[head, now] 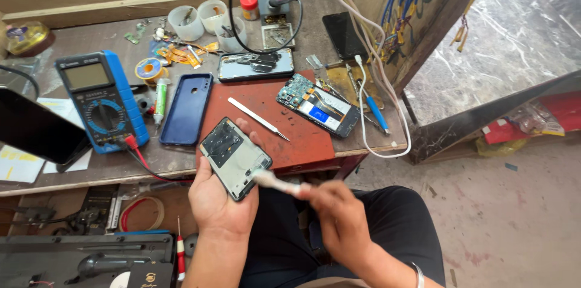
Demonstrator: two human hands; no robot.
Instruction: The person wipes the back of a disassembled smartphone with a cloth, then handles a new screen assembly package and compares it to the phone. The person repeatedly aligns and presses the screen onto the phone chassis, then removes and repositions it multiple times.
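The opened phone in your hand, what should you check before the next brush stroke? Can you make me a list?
1. Left hand grips the opened phone from beneath: ok.
2. Brush tip touches the phone's lower edge: ok.
3. Right hand holds the brush firmly: cannot tell, it is blurred.
4. Phone is held above the red mat, over the table edge: ok.
5. Metal spudger lies on the mat, apart from the hands: ok.
6. Dust left inside the phone: cannot tell, too small to see.
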